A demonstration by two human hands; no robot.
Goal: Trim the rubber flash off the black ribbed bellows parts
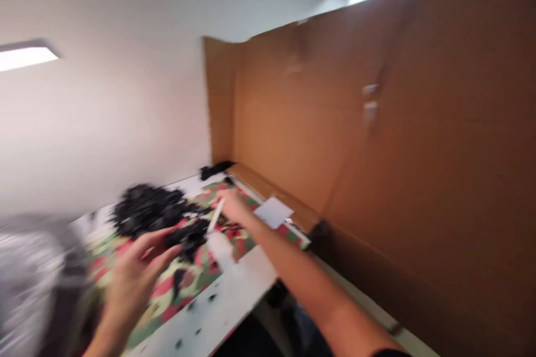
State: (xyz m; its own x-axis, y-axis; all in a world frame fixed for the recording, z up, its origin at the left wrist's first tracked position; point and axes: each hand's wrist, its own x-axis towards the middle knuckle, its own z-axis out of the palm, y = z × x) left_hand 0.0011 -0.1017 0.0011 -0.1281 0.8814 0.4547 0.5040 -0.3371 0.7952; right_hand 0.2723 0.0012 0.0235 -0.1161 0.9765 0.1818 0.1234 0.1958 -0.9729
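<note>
My left hand (pixel 144 265) is over the near left of a camouflage-patterned cloth (pixel 165 290), thumb and fingers apart, beside a cluster of small black pieces (pixel 193 237). Farther off, my right hand (pixel 229 204) reaches to the far side of the cloth; its fingers are blurred and partly hidden. A thin white strip (pixel 216 215) shows just in front of it, and I cannot tell whether the hand touches it. Below the strip lies a white bottle-like object (pixel 220 248). A large heap of black pieces (pixel 146 209) sits beyond my left hand.
A tall cardboard panel (pixel 293 122) walls off the right side. At its foot lies a pale flat card (pixel 274 212). Small black bits dot the white table edge (pixel 201 312). Shiny clear plastic (pixel 29 284) bulges at the left. A black item (pixel 215 169) lies in the far corner.
</note>
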